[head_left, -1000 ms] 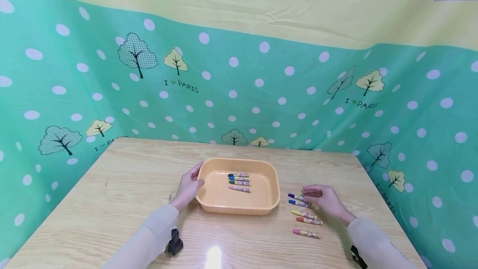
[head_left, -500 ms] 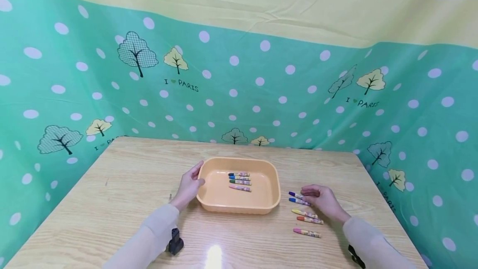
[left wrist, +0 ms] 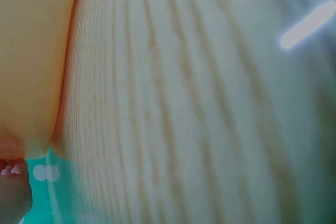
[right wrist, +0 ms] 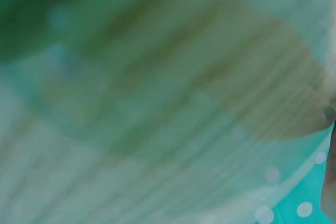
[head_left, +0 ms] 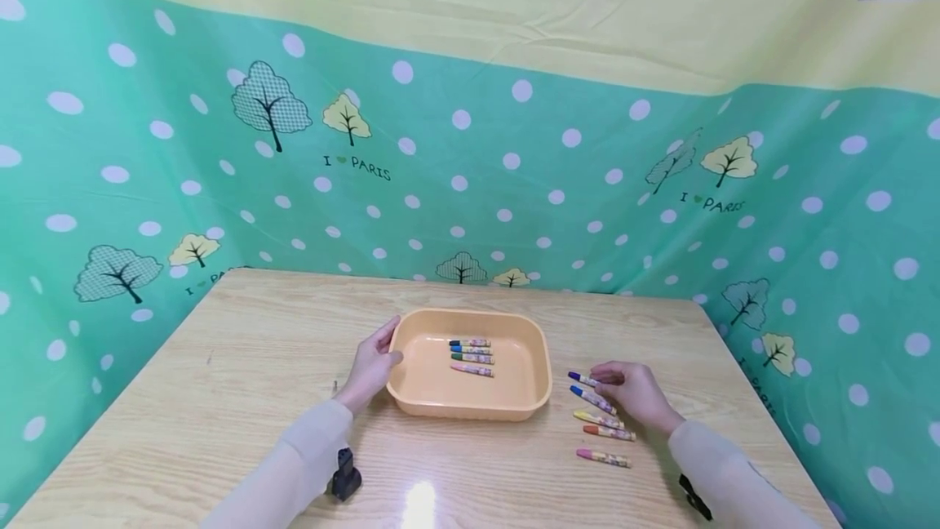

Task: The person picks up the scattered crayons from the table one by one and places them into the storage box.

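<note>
Four crayons (head_left: 473, 358) inside tray (head_left: 470, 412), dotted curtain (head_left: 433, 137) behind table (head_left: 272, 341)

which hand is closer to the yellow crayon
The right. The right hand is just beyond the yellow crayon; the left hand grips the left side of the tray, farther away.
</note>
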Tool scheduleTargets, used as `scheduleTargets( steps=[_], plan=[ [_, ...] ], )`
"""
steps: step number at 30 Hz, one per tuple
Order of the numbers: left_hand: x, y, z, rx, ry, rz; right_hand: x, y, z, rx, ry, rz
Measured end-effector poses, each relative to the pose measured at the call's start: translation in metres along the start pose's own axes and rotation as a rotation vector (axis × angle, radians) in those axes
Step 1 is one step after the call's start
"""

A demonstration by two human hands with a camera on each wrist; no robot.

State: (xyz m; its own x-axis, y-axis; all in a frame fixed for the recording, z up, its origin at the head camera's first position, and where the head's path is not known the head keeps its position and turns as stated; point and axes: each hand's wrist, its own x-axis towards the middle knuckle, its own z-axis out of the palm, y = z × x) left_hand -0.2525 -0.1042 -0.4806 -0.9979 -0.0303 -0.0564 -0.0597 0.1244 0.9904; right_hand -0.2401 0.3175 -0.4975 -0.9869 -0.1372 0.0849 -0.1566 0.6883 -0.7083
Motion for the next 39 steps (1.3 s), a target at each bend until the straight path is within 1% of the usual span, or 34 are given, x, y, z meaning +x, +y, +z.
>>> scheduleTargets(
  steps=[3,4,9,13,14,20,23,26,28,31,37,39],
  plan=[
    [-0.001,0.000,0.000,-0.009,-0.005,-0.005,0.000,-0.002,-0.002,0.022,-0.020,0.019],
    [-0.003,0.003,0.000,-0.014,-0.009,-0.008,0.000,-0.002,-0.002,0.025,-0.025,0.022],
    [-0.004,0.005,0.000,-0.027,-0.018,-0.005,0.001,-0.006,-0.006,0.022,-0.039,0.041],
    [-0.001,0.000,0.000,-0.011,-0.007,-0.010,0.001,-0.013,-0.013,0.022,-0.041,0.056],
    [-0.001,0.000,0.000,-0.008,-0.006,-0.012,0.001,-0.016,-0.016,0.018,-0.039,0.046],
    [0.000,0.001,0.000,0.009,-0.009,-0.014,0.007,-0.036,-0.034,-0.004,0.004,-0.021],
    [0.000,0.000,0.000,0.007,-0.013,-0.010,0.011,-0.049,-0.041,0.006,0.017,-0.008],
    [0.000,0.000,-0.001,0.002,-0.008,-0.004,0.018,-0.062,-0.042,0.007,0.025,0.011],
    [0.000,0.000,-0.001,-0.001,-0.001,0.000,0.024,-0.071,-0.039,0.008,0.030,0.009],
    [-0.001,-0.001,-0.001,0.003,0.002,0.005,0.032,-0.085,-0.029,0.022,0.024,0.004],
    [-0.001,-0.001,0.000,-0.001,0.003,-0.006,0.041,-0.115,0.002,0.091,-0.010,-0.007],
    [0.000,-0.002,0.000,-0.005,0.002,0.005,0.043,-0.123,0.013,0.101,-0.019,-0.008]
  ],
)
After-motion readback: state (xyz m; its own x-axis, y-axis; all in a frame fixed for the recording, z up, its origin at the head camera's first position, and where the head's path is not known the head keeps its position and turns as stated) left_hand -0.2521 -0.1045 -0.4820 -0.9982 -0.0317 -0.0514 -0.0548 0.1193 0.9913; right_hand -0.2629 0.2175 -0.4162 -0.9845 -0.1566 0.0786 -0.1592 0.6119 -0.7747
